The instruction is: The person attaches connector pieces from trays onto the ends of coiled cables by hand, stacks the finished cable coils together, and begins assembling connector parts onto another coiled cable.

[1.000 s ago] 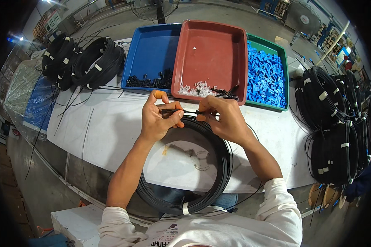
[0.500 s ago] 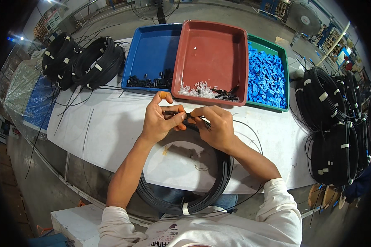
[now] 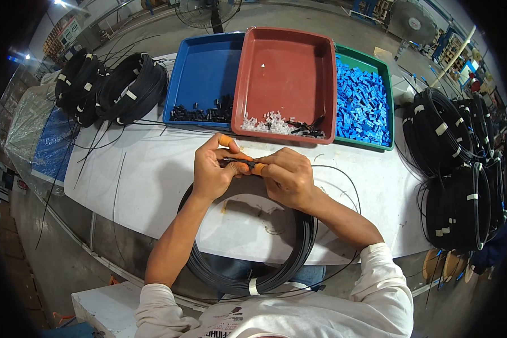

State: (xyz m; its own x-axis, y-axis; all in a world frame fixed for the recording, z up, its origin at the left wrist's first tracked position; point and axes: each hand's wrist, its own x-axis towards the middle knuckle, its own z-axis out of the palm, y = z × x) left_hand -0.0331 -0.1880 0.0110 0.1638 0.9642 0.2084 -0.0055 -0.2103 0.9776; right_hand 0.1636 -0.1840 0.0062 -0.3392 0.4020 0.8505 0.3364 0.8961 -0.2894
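Note:
A small black connector part (image 3: 229, 162), joined to or lying along a thin cable end, is pinched between the fingers of my left hand (image 3: 211, 172). My right hand (image 3: 292, 177) meets it from the right, thumb and forefinger closed on the same part's right end. Orange finger covers show on both hands. The fingers hide most of the joint between part and cable. Beneath my hands a coil of black cable (image 3: 307, 239) leans from the table onto my lap, bound with a white tape band (image 3: 253, 286). One loose strand loops out past my right forearm.
Beyond my hands stand a blue tray (image 3: 205, 67) with black pieces, a red tray (image 3: 287, 73) with clear and black pieces, and a green tray (image 3: 390, 101) of blue clips. Taped black cable coils lie at left (image 3: 132, 90) and right (image 3: 456, 208) of the white table (image 3: 146, 191).
Both hands have drawn closer together, and the right has turned over the part and moved slightly left. My left index finger has dropped a little toward the part.

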